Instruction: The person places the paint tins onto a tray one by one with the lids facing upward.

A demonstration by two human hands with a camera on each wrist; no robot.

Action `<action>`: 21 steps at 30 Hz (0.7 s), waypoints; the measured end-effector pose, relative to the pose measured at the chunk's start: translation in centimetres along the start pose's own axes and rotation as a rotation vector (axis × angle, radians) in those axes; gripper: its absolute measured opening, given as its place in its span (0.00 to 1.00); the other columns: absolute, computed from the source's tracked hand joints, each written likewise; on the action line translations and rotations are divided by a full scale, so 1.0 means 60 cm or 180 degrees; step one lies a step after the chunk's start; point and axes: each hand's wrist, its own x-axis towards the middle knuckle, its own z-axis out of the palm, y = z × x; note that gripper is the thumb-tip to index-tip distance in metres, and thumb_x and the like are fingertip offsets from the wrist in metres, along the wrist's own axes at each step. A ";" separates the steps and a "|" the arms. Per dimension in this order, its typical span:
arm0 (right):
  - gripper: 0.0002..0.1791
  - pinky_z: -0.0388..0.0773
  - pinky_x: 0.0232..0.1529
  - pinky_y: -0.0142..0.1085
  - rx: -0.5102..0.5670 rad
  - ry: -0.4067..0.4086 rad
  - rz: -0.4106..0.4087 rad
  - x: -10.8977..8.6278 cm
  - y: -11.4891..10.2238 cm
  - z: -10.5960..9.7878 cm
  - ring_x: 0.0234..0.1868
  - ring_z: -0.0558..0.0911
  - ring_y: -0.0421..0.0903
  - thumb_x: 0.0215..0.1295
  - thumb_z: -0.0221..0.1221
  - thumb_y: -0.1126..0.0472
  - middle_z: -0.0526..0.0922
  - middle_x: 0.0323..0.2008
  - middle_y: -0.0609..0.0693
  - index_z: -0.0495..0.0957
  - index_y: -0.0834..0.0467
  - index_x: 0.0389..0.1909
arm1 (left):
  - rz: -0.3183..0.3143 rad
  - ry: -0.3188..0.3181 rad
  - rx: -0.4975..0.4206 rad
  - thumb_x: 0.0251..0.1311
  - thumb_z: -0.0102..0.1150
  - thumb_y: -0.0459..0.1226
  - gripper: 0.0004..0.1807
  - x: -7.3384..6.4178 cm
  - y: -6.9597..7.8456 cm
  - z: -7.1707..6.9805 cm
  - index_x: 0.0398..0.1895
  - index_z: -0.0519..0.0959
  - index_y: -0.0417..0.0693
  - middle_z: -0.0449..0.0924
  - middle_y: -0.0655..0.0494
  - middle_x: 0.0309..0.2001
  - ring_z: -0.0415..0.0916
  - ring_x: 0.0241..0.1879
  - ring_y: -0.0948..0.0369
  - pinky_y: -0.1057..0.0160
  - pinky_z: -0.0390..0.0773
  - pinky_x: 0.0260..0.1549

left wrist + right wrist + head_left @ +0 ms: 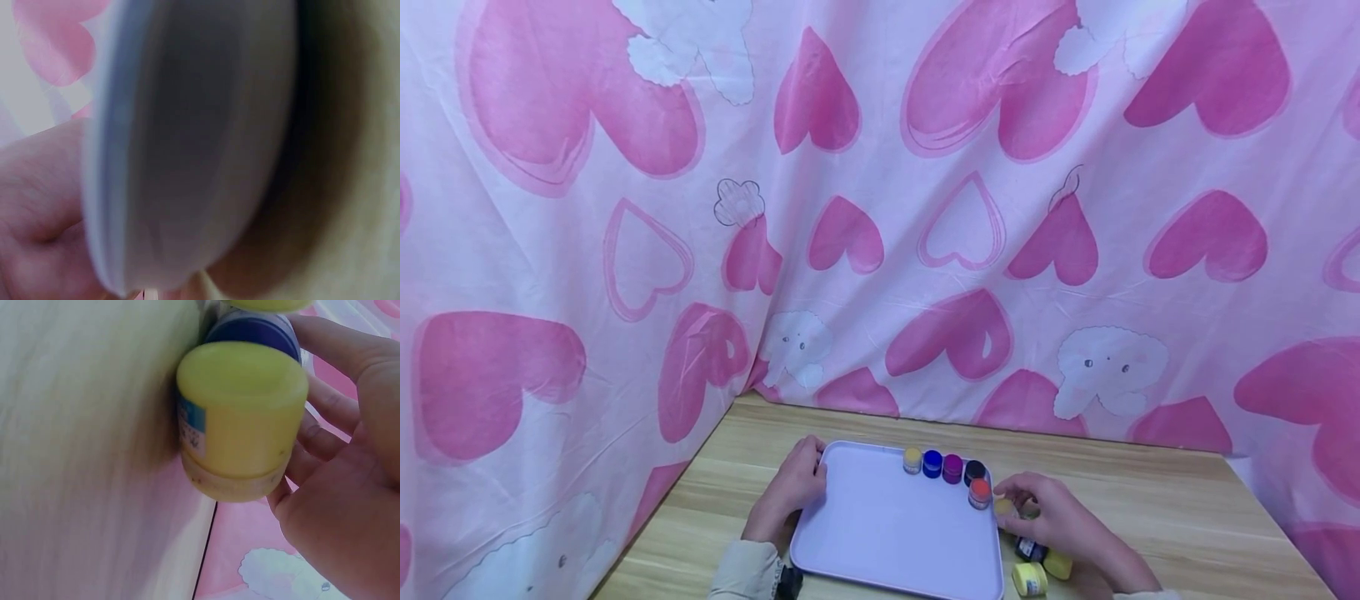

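My left hand [793,487] grips the left rim of a pale lilac tray [887,533], thumb over its edge; in the left wrist view the tray's side [187,144] fills the middle. Just beyond the right rim, my right hand [1048,512] pinches a small paint jar with a tan lid [1003,507] between thumb and fingers; that jar is hidden in the right wrist view. Below this hand lie a dark blue jar [1031,549], a yellow jar [1030,579] and another yellow jar [1058,565]. A yellow jar [244,419] looms close in the right wrist view.
On the tray's far right part stand a tan jar [912,461], a blue jar [932,463], a magenta jar [952,468], a black jar [974,472] and an orange-red jar [980,493]. A heart-print curtain [947,250] hangs behind the wooden table [1180,517].
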 end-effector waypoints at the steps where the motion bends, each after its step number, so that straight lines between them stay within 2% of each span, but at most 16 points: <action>1: 0.20 0.84 0.45 0.31 -0.0026 -0.0008 -0.0009 0.001 0.000 0.001 0.43 0.82 0.41 0.66 0.76 0.50 0.88 0.47 0.44 0.87 0.51 0.56 | -0.0009 -0.0008 -0.0004 0.72 0.58 0.27 0.10 0.000 -0.001 0.000 0.53 0.74 0.35 0.75 0.47 0.45 0.75 0.44 0.55 0.52 0.80 0.46; 5: 0.19 0.82 0.43 0.30 -0.0116 -0.0001 -0.0033 0.002 -0.001 0.002 0.43 0.81 0.40 0.65 0.76 0.51 0.88 0.48 0.42 0.87 0.48 0.55 | 0.0000 -0.0014 0.0003 0.72 0.59 0.27 0.10 0.001 -0.003 0.002 0.53 0.74 0.35 0.75 0.47 0.45 0.75 0.44 0.55 0.52 0.80 0.46; 13: 0.15 0.81 0.40 0.30 -0.0073 0.0039 -0.0066 -0.002 -0.010 -0.005 0.44 0.80 0.40 0.68 0.74 0.51 0.88 0.49 0.41 0.88 0.46 0.54 | 0.0001 -0.0016 0.0001 0.73 0.59 0.28 0.10 0.002 -0.002 0.001 0.54 0.75 0.35 0.75 0.48 0.45 0.74 0.44 0.55 0.53 0.79 0.46; 21: 0.17 0.82 0.44 0.29 -0.0009 0.0131 -0.0206 -0.001 -0.021 -0.008 0.48 0.80 0.38 0.71 0.71 0.51 0.88 0.56 0.45 0.87 0.46 0.59 | 0.0092 0.0034 0.0011 0.72 0.59 0.27 0.10 0.002 -0.006 0.002 0.52 0.75 0.35 0.75 0.48 0.44 0.74 0.43 0.56 0.54 0.79 0.44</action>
